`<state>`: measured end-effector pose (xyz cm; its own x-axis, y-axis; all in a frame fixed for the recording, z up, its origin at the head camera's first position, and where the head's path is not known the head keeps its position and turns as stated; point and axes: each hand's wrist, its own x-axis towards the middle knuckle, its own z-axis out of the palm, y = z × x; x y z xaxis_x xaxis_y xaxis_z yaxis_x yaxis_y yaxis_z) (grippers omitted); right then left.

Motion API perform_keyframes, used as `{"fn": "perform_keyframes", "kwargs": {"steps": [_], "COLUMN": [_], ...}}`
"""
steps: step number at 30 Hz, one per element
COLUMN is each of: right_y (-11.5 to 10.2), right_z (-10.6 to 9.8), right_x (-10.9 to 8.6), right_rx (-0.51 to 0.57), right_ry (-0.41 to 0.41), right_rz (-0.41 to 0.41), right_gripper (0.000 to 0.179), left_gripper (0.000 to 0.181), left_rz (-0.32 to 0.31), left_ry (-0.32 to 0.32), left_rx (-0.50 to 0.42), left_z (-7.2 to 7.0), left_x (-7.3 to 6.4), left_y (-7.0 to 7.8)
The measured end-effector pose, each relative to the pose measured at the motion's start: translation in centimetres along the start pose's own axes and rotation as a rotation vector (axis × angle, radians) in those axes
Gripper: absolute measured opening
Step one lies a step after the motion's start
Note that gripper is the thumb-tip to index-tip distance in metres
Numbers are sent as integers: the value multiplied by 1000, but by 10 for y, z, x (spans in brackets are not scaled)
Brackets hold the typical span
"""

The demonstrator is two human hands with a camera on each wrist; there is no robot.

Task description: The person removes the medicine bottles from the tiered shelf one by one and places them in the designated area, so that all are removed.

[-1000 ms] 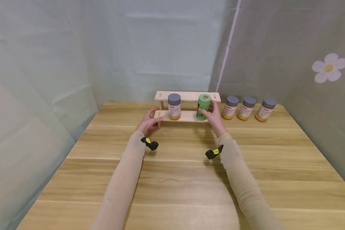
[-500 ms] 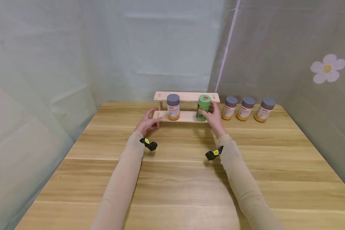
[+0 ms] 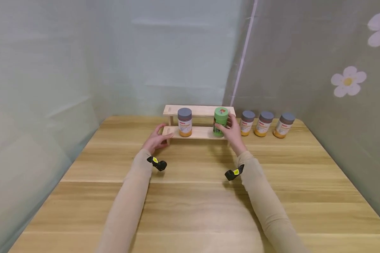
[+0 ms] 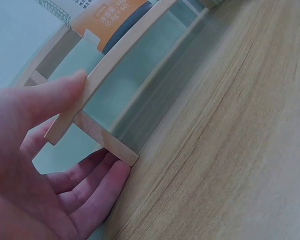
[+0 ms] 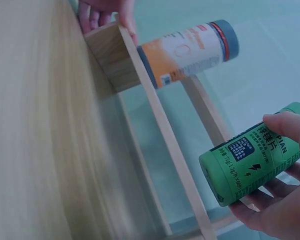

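A two-tier wooden shelf [image 3: 202, 109] stands at the back of the table. At its left end my left hand [image 3: 156, 140] grips the lower board, with the thumb on top and the fingers around the end leg [image 4: 106, 137]. My right hand [image 3: 232, 133] holds a green bottle [image 3: 219, 120] upright by its side, close over the right part of the lower board; in the right wrist view its base [image 5: 214, 181] is near the board. A white-and-orange bottle [image 3: 185, 123] with a grey lid stands on the lower board's left part.
Three more white-and-orange bottles stand on the table right of the shelf: a near one [image 3: 247, 123], a middle one [image 3: 264, 124] and a far-right one [image 3: 283, 125]. Cloth curtains [image 3: 183, 52] enclose the back and sides of the wooden table [image 3: 193, 196].
The head view has shifted, so the scene sits slightly lower and farther left. Both hands keep their grips, and the green bottle stays over the same part of the lower board.
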<state>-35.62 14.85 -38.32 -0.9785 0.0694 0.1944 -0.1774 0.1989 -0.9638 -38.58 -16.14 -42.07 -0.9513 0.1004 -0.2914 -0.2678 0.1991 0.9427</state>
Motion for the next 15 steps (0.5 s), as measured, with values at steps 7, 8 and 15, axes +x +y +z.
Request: {"fn": "perform_keyframes", "kwargs": {"steps": [7,8,15], "right_y": [-1,0,1], "right_z": [-17,-20,-43], "right_x": [1,1,0], "right_rx": [8,11,-11], "right_ry": [38,40,58], "right_rz": [-55,-53,-31], "right_gripper": [62,63,66], "left_gripper": [74,74,73], "left_rz": [6,1,-5], "left_ry": [-3,-3,-12], "left_rx": [-1,-6,-13], "left_z": [-4,-4,-4], "left_x": [1,1,1], "left_y": [-1,-1,-1]}}
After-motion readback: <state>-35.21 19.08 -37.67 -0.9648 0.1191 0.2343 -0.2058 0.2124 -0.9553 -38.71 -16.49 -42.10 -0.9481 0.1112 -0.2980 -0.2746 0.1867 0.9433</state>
